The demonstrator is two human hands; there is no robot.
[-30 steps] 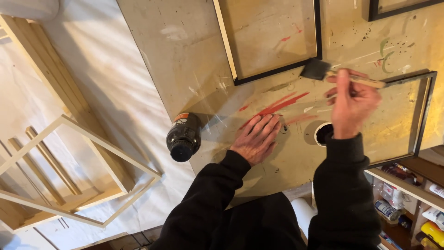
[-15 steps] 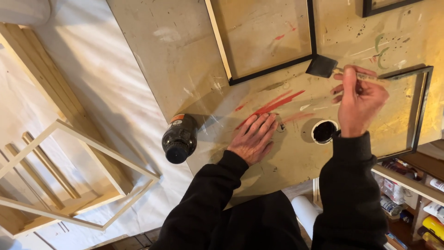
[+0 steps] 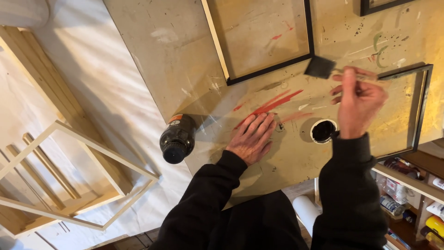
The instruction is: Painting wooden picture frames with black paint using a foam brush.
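Right hand (image 3: 358,104) pinching foam brush (image 3: 320,67) by handle, raised just above paint cup (image 3: 323,131). Left hand (image 3: 252,137) spread, pressed flat on worktop (image 3: 175,51), left of cup. Dark bottle (image 3: 177,138) further left, at worktop edge.

A framing workshop — paint-smeared board (image 3: 185,60), bare wooden frames (image 3: 69,185), cluttered supply shelves (image 3: 411,194).

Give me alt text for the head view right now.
Seen from above, the right hand holds a foam brush over a paint-streaked board, while the left hand lies flat on it. A small cup of black paint sits between the hands, a dark bottle stands at the board's edge, and black frames lie above.
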